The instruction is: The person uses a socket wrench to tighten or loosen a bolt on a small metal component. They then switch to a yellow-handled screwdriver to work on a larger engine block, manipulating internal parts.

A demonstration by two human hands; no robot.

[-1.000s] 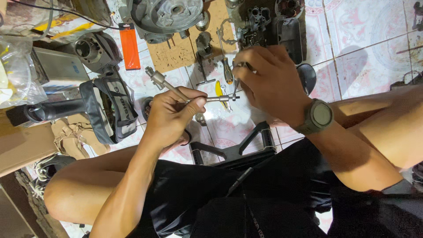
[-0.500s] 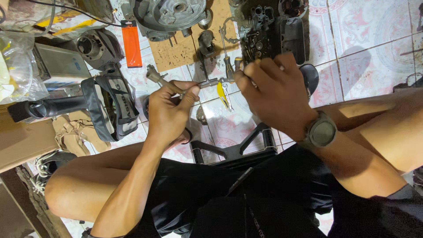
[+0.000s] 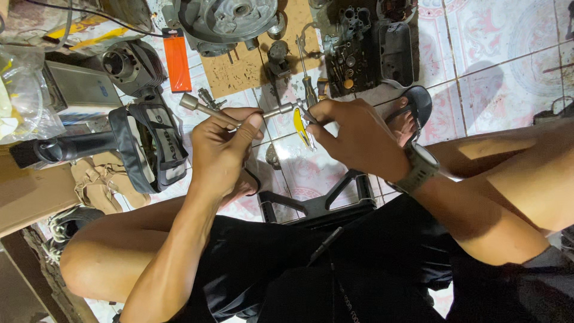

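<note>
My left hand (image 3: 221,149) grips a slim metal shaft (image 3: 206,109) that runs across between both hands, its socket-like end sticking out to the left. My right hand (image 3: 353,134), with a grey watch (image 3: 421,167) on the wrist, pinches the shaft's other end (image 3: 286,109) with thumb and fingers. A yellow-handled tool (image 3: 302,127) hangs just below the right fingers; whether the hand holds it is unclear. I sit low on a black stool (image 3: 317,203) over a tiled floor.
Engine parts lie on the floor ahead: a round metal casing (image 3: 227,21), a dark cylinder (image 3: 122,63), a tray of small parts (image 3: 353,54). An orange lighter (image 3: 177,60), a screwdriver (image 3: 306,78), a black pouch (image 3: 152,146) and cardboard (image 3: 24,191) lie at left.
Both hands have shifted slightly; the shaft is now held more level, and the right hand has moved lower, closing its fingers on the shaft's right end.
</note>
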